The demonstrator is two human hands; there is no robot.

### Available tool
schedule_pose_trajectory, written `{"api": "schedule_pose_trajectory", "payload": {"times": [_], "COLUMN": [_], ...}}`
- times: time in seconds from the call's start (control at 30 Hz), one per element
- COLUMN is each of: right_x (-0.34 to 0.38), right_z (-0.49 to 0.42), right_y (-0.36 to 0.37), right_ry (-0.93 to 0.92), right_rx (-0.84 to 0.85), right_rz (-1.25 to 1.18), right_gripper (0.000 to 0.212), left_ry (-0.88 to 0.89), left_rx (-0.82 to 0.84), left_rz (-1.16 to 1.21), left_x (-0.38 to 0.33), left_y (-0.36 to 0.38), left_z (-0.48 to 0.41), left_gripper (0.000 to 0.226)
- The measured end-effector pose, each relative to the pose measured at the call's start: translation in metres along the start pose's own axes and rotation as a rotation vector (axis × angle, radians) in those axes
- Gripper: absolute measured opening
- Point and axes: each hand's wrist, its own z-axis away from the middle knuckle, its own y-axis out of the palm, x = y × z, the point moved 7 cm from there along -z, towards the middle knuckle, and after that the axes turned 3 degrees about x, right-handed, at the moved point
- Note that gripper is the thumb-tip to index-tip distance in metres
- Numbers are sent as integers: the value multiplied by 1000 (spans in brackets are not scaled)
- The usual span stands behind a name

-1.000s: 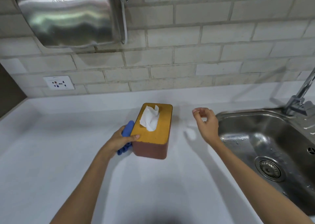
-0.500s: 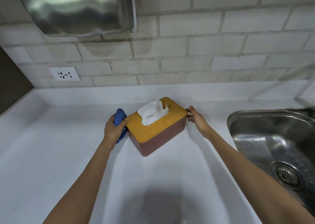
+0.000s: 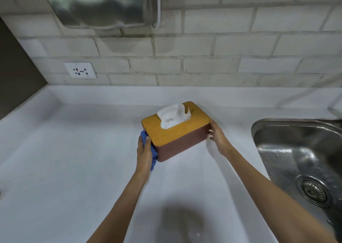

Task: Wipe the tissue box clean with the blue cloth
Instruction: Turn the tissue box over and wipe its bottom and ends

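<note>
The tissue box [image 3: 182, 138] stands on the white counter, turned at an angle. It has a yellow wooden lid, reddish-brown sides and a white tissue [image 3: 173, 116] sticking up from the slot. My left hand [image 3: 145, 153] presses the blue cloth [image 3: 153, 154] against the box's left end face. The cloth is bunched under my palm and mostly hidden. My right hand [image 3: 218, 137] rests with its fingers flat against the box's right end, steadying it.
A steel sink [image 3: 303, 159] with a drain lies to the right. A wall socket [image 3: 80, 70] sits on the tiled backsplash, and a steel dispenser [image 3: 100, 4] hangs above. The white counter [image 3: 74, 159] spreads left and towards me.
The box has been turned further, with its long side now facing me more. My left hand has slid the cloth down along the left end. My right hand went from the air to the box's right end.
</note>
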Motion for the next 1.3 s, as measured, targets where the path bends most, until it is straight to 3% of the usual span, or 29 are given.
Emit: {"api": "schedule_pose_trajectory", "payload": {"times": [0.2, 0.3, 0.43, 0.57, 0.7, 0.87, 1.1, 1.3], "right_x": [7, 11, 26, 28, 29, 24, 3, -5], "right_z": [24, 36, 59, 72, 74, 56, 38, 31], "right_y": [-18, -33, -48, -59, -66, -57, -30, -31], "right_ry": [-12, 18, -3, 35, -1, 5, 112, 89], "right_rx": [-51, -170, -334, -410, -455, -349, 82, 146], "right_rz": [123, 264, 390, 310, 175, -32, -215, -265], "right_gripper": [37, 53, 57, 54, 65, 46, 78, 75], "left_ry": [-52, -82, -154, -209, -214, -218, -85, 127], "left_rx": [13, 33, 86, 184, 189, 127, 54, -48], "left_rz": [-69, -94, -163, -240, -319, -313, -265, -164], "left_x": [-14, -23, -33, -48, -63, -71, -74, -78], "left_y": [-2, 0, 4, 11, 14, 18, 24, 24], "left_z": [6, 9, 10, 13, 10, 0, -8, -8], "left_gripper": [42, 51, 65, 73, 73, 75, 46, 39]}}
